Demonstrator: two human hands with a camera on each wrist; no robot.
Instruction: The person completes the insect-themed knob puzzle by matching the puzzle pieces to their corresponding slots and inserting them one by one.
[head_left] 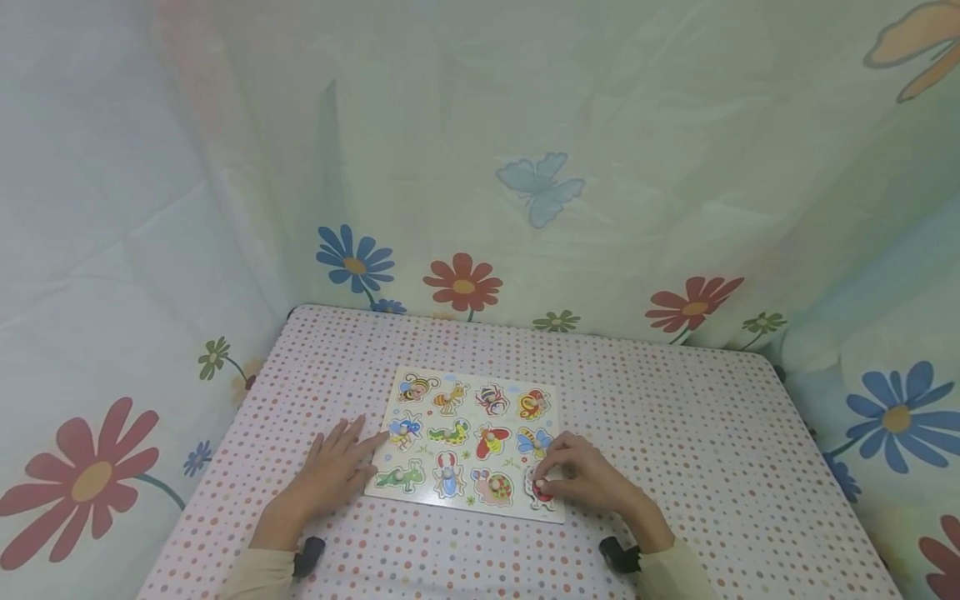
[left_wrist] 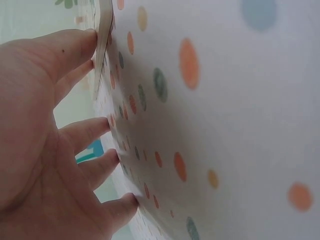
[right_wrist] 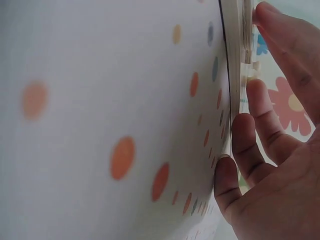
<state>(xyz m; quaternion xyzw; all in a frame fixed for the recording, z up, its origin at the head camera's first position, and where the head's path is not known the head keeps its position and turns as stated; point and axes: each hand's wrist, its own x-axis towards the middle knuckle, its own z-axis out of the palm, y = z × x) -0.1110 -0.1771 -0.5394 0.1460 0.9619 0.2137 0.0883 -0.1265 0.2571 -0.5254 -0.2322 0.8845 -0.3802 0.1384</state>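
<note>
A wooden peg puzzle board (head_left: pixel 480 454) with rows of colourful insect pieces lies on the table. My left hand (head_left: pixel 330 467) rests at the board's left side with its fingers spread. Its thumb touches the board's edge (left_wrist: pixel 102 40) in the left wrist view, and other fingertips rest on the cloth. At the board's near right corner, my right hand (head_left: pixel 585 475) pinches the red ladybird puzzle piece (head_left: pixel 542 493) between thumb and forefinger. In the right wrist view, the piece's wooden side (right_wrist: pixel 247 35) stands above the board's face. Fingers partly cover the piece in the head view.
Dotted cloth (head_left: pixel 675 467) covers the table. Curtains printed with flowers and butterflies hang behind the table (head_left: pixel 420 183) and at both sides. A black wrist strap part (head_left: pixel 309 557) shows by the left sleeve, and another (head_left: pixel 619 555) by the right sleeve.
</note>
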